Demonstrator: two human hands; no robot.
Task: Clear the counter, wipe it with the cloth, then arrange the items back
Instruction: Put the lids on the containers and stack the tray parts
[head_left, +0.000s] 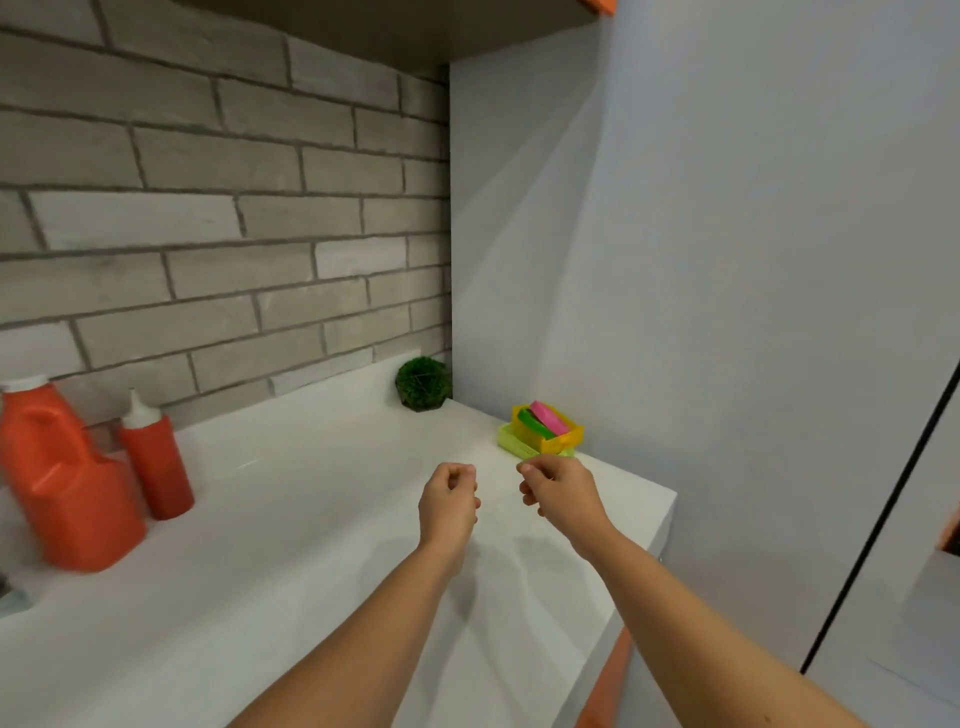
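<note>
White bench (291, 519) carries two orange containers, a jug (62, 493) and a squeeze bottle (156, 462), at your left, one green scrubber (423, 384) in the corner, one yellow tray (545, 435) by the wall (727, 260). Your left hand (448, 499) and right hand (558, 491) hover curled, empty.

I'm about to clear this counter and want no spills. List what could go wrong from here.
1. The orange jug and the squeeze bottle stand close together; grabbing one could topple the other.
2. The sponges lean loosely in the yellow tray, just beyond the right hand; a tilted lift may spill them.
3. No cloth is in view, so the wiping step may stall.
</note>
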